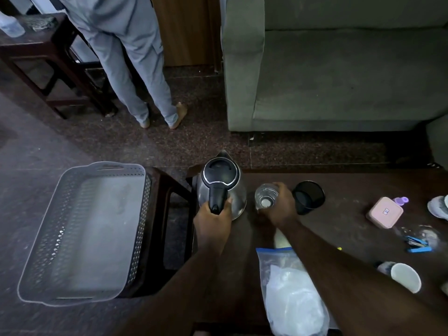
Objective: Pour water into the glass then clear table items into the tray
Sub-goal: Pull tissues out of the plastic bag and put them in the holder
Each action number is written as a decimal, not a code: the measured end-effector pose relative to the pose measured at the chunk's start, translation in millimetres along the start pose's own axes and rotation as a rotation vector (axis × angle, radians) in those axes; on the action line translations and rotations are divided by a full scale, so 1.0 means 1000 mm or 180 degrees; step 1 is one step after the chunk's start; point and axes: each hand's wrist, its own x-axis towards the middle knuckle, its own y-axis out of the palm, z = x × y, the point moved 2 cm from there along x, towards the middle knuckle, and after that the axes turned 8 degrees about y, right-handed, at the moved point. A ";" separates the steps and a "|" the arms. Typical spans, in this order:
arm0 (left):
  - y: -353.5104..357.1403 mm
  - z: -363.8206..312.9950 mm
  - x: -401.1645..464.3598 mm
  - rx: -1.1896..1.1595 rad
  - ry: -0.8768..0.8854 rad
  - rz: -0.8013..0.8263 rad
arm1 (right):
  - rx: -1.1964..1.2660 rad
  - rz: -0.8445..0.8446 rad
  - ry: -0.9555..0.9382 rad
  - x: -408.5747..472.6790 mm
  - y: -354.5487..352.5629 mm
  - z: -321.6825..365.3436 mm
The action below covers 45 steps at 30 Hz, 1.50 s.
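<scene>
A steel kettle (221,180) with a black lid stands upright at the left end of the dark table (351,214). My left hand (213,220) is wrapped around its black handle. Just to its right stands a clear glass (265,196), gripped from the right side by my right hand (282,206). The grey perforated tray (84,231) rests on a stool to the left of the table, with nothing in it.
On the table lie a black cup (309,196), a pink box (384,212), a small purple bottle (401,200), a blue stapler (418,244), a white cup (406,277) and a zip bag (291,294). A grey sofa (339,76) stands behind; a person (126,57) stands at back left.
</scene>
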 end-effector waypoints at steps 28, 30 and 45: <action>-0.008 0.018 -0.033 0.0547 0.0536 -0.0427 | -0.0405 0.0152 0.0247 -0.046 -0.029 -0.042; -0.004 0.023 -0.050 0.0723 0.0252 -0.0618 | -0.0673 0.0212 0.0050 -0.057 -0.040 -0.055; 0.072 0.108 -0.141 0.0692 -0.0704 0.1480 | -0.2328 0.1033 -0.0854 -0.075 -0.056 -0.118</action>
